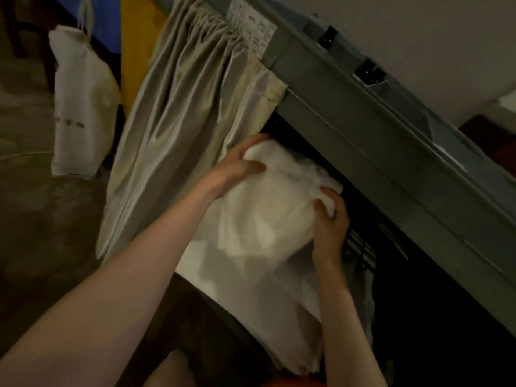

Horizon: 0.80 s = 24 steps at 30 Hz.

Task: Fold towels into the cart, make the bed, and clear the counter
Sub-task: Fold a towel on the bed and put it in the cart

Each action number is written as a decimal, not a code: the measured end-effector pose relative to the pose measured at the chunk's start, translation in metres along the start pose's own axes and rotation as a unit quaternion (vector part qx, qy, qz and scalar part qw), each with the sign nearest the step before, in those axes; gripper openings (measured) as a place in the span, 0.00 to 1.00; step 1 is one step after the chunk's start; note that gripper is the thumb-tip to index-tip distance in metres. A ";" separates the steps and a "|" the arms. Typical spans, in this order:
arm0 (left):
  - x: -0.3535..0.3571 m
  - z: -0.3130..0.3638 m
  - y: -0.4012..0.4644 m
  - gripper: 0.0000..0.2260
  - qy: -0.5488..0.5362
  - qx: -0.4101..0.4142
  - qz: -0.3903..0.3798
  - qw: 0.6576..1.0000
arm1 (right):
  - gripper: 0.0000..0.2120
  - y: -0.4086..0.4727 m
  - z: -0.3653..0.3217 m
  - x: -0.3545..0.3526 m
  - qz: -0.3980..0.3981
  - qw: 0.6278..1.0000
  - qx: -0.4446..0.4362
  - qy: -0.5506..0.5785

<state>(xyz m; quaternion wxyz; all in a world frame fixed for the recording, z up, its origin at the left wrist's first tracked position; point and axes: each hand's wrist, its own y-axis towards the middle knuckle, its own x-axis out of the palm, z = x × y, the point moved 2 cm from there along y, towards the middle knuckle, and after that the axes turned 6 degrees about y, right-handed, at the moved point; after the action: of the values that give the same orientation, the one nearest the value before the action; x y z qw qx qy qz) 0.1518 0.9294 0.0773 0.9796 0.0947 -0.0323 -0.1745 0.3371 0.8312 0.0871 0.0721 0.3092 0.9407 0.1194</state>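
Observation:
A folded white towel (270, 208) sits between both my hands at the dark opening of the grey housekeeping cart (363, 129). My left hand (240, 166) grips the towel's far left corner, thumb on top. My right hand (331, 219) pinches its right edge with curled fingers. More white linen (268, 297) lies under the towel on the cart's shelf, hanging toward me. A beige curtain (184, 107) on the cart's front is pushed aside to the left.
A white cloth bag (81, 107) hangs at the left beside the curtain. Blue and yellow fabric (134, 20) shows behind it. The cart's grey top rail runs diagonally across the upper right. A wire rack (360, 247) shows inside the dark shelf. Brown carpet (36, 219) covers the floor.

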 end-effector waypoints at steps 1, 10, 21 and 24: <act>0.000 0.002 0.002 0.28 0.010 0.013 -0.008 1.000 | 0.13 0.001 0.002 0.001 0.008 1.000 -0.009 0.012; 0.022 0.009 0.021 0.24 0.152 0.042 0.113 0.981 | 0.17 0.024 0.002 -0.007 0.017 1.000 -0.001 -0.018; 0.017 -0.050 -0.032 0.28 0.137 0.052 0.089 0.985 | 0.16 0.046 -0.004 -0.004 -0.003 0.998 0.056 -0.035; 0.014 -0.035 -0.024 0.24 0.115 0.061 0.144 0.981 | 0.16 0.046 -0.009 0.000 -0.048 0.992 0.047 -0.111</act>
<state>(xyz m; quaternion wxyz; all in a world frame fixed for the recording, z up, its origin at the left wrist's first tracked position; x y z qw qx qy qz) 0.1600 0.9083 0.0388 0.9840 0.1678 0.0566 -0.0173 0.3614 0.8651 0.1081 0.1670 0.2777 0.9453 0.0369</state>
